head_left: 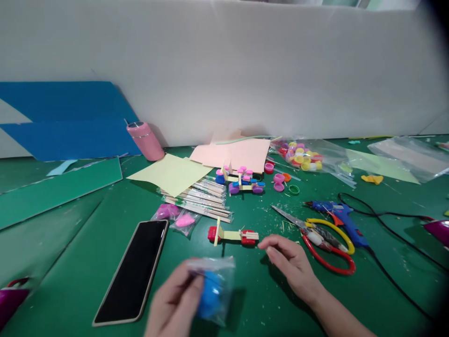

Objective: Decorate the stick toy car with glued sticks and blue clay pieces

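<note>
My left hand [177, 299] pinches the top edge of a small clear zip bag [227, 281] with a blue lump [211, 295], perhaps modelling clay, inside. Just beyond it on the green table stands a small craft vehicle [231, 235] with red wheels and pale wooden sticks. Near that vehicle's right end hovers my right hand [289, 264], its fingers loosely curved, thumb apart, nothing between them. Farther back, similar little vehicles [245, 186] with purple, blue and pink parts sit close together. Small bags of purple [167, 211] and pink clay [185, 219] lie to the left.
A phone [133, 271] lies at left. Scissors [326, 243] and a corded blue glue gun [340, 217] are at right. Behind are wrapped wooden sticks [199, 199], paper sheets [171, 173], a pink tumbler [147, 142], bottle caps [278, 180] and a bag of caps [303, 157].
</note>
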